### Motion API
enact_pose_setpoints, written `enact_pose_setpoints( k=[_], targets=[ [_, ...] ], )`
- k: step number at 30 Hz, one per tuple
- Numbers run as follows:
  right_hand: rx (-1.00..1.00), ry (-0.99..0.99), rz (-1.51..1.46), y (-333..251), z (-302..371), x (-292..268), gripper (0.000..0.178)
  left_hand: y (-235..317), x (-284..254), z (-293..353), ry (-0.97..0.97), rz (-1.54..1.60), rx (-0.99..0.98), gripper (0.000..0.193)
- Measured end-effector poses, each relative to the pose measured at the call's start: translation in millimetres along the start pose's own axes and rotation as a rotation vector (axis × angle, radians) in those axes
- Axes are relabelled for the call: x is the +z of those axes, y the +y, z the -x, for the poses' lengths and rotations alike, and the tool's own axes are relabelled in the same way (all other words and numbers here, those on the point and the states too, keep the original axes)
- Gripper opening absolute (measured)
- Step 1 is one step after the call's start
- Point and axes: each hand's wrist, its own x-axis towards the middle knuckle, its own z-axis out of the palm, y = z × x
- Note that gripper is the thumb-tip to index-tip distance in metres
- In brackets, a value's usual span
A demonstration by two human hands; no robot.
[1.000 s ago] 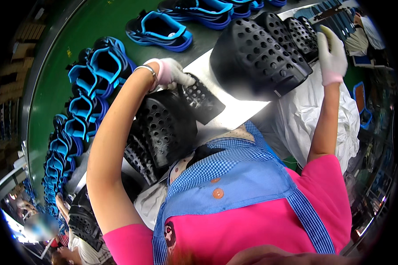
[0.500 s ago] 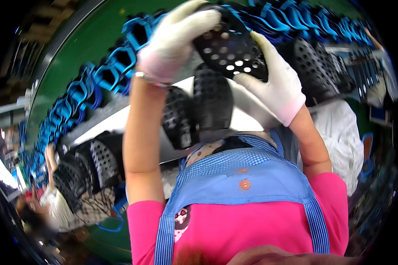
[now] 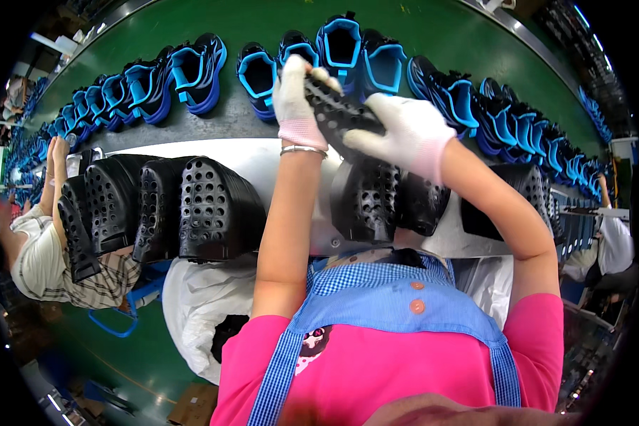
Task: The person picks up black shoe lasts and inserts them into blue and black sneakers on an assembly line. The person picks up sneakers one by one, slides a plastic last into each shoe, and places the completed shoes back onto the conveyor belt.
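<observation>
Both my hands wear white knitted gloves with pink cuffs. Between them is a black, perforated, curved plastic piece (image 3: 330, 106), tilted and dotted with round holes. My left hand (image 3: 297, 96) grips its upper left end, fingers curled over the edge. At the lower right end, my right hand (image 3: 405, 131) pinches it with the thumb across the near face. Just below the held piece, similar black perforated pieces (image 3: 369, 199) stand on a white surface near my apron. Black-and-blue sneakers (image 3: 339, 46) sit right behind my hands.
Stacks of black perforated pieces (image 3: 209, 206) stand to the left, others (image 3: 511, 202) to the right. A row of sneakers (image 3: 135, 89) curves along the green table (image 3: 263, 21). A white bag (image 3: 199, 305) hangs below the white ledge. Another person (image 3: 35, 241) is at far left.
The view has turned and levelled. Both hands still hold the black piece, now lower in the picture and tilted more sideways, with the sneakers showing behind it.
</observation>
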Motion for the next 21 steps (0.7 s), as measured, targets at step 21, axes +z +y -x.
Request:
enact_pose_setpoints(
  k=[21],
  targets=[
    [0.040, -0.473, 0.087, 1, -201, -10, 0.050, -30, -97, -42, 0.517, -1.390, 0.654, 0.039]
  ],
)
